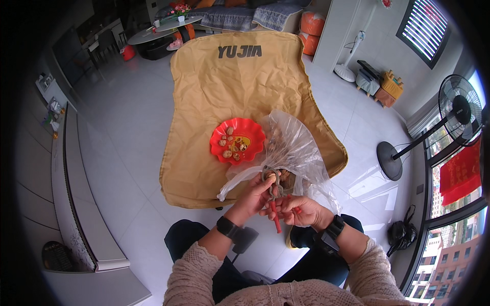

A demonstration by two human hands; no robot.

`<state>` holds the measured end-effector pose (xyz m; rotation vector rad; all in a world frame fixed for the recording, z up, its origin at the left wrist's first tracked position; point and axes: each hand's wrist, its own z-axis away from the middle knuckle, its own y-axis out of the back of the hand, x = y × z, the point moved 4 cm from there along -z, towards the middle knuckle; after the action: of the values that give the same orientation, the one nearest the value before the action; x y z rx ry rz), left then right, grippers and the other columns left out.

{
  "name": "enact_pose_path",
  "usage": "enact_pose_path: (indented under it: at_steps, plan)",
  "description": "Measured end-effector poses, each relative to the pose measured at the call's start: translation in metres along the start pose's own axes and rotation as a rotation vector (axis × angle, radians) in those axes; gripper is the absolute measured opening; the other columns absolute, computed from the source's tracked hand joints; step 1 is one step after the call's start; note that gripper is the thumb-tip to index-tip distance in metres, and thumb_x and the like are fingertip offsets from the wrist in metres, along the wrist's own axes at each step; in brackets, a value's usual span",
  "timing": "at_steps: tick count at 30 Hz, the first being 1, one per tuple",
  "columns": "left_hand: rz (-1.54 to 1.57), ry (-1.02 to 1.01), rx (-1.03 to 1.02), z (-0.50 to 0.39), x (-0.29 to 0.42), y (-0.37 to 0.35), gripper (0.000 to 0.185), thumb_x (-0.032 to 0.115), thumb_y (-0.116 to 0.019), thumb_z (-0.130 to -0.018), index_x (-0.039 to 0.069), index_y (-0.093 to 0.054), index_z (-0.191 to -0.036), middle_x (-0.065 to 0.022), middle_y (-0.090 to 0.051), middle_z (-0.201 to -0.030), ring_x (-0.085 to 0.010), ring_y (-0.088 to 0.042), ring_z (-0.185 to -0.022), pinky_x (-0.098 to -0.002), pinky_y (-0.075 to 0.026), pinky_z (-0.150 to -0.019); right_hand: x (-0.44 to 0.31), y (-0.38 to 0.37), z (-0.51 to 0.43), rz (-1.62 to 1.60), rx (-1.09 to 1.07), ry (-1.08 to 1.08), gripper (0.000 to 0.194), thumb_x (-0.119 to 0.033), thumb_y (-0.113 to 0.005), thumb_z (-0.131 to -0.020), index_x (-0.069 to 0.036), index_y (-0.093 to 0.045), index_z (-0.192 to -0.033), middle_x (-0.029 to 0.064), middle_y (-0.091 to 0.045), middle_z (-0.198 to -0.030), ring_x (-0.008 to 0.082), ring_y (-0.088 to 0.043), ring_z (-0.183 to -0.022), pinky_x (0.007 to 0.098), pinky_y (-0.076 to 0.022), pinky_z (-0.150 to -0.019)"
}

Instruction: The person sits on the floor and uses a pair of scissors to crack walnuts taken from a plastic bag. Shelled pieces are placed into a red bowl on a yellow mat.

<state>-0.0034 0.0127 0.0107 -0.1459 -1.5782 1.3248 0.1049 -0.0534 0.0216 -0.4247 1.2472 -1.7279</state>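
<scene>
My right hand (300,211) grips the red handles of a metal nutcracker (276,220) over the table's near edge. Between its rounded jaws sits a walnut (270,177), which the fingers of my left hand (250,201) steady along with the jaws. A clear plastic bag (293,143) lies right behind and beside my hands, with brown walnuts (285,176) showing at its mouth. Farther off and to the left, a red scalloped plate (257,130) holds several walnuts (227,153) and cracked shell pieces (243,146).
A tan cloth cover (199,91) with creases lies over the table under the plate and bag. Black pedestal fan (394,157) stands right, near the windows. A low cabinet (82,179) runs along the left. An oval coffee table (164,26) and a sofa (229,17) are at the back.
</scene>
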Motion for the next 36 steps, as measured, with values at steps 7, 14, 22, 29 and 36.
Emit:
enact_pose_path:
  at_steps: [7,14,22,29,36]
  plan:
    - [-0.055,0.008,-0.063,-0.005,-0.003,0.006,0.026,0.021,-0.053,-0.089,0.008,-0.051,-0.112,0.0005,-0.050,-0.070,-0.0034,-0.039,-0.048,-0.0152,-0.030,-0.039,-0.005,-0.016,0.005,0.023,-0.136,0.087,0.066,0.014,-0.042,-0.057,0.012,-0.038,-0.123,0.0266,-0.041,-0.126,0.0355,-0.037,-0.125,0.0397,-0.0299,-0.106]
    - [-0.059,0.018,-0.041,-0.006,-0.009,0.013,0.031,0.022,-0.057,-0.084,0.005,-0.053,-0.109,-0.0004,-0.055,-0.077,-0.0030,-0.040,-0.051,-0.0142,-0.030,-0.043,-0.007,-0.012,0.006,0.047,-0.082,0.075,0.074,0.004,-0.044,-0.055,0.011,-0.033,-0.127,0.0276,-0.036,-0.131,0.0346,-0.031,-0.128,0.0408,-0.0225,-0.109]
    - [-0.035,-0.017,0.006,-0.002,-0.012,0.010,0.029,0.022,-0.056,-0.086,0.005,-0.053,-0.110,-0.0023,-0.058,-0.088,-0.0048,-0.049,-0.062,-0.0142,-0.033,-0.046,-0.003,0.001,0.006,0.084,0.076,-0.027,0.069,-0.004,-0.044,-0.054,0.004,-0.044,-0.123,0.0175,-0.048,-0.122,0.0264,-0.044,-0.116,0.0474,-0.0261,-0.103]
    - [-0.022,-0.048,-0.056,-0.003,-0.014,0.007,0.026,0.017,-0.054,-0.089,0.005,-0.051,-0.111,-0.0073,-0.059,-0.101,-0.0116,-0.058,-0.086,-0.0153,-0.039,-0.049,-0.001,0.009,0.003,0.095,-0.008,0.016,0.067,-0.005,-0.044,-0.053,0.004,-0.046,-0.119,0.0166,-0.052,-0.113,0.0283,-0.049,-0.107,0.0552,-0.0288,-0.099]
    - [0.008,-0.148,-0.071,-0.003,-0.009,0.002,0.022,0.015,-0.051,-0.090,0.004,-0.052,-0.108,-0.0090,-0.058,-0.101,-0.0206,-0.058,-0.092,-0.0283,-0.048,-0.076,0.003,0.003,0.002,0.041,-0.117,-0.105,0.065,-0.004,-0.044,-0.057,0.005,-0.045,-0.120,0.0202,-0.050,-0.119,0.0306,-0.048,-0.112,0.0579,-0.0266,-0.100]
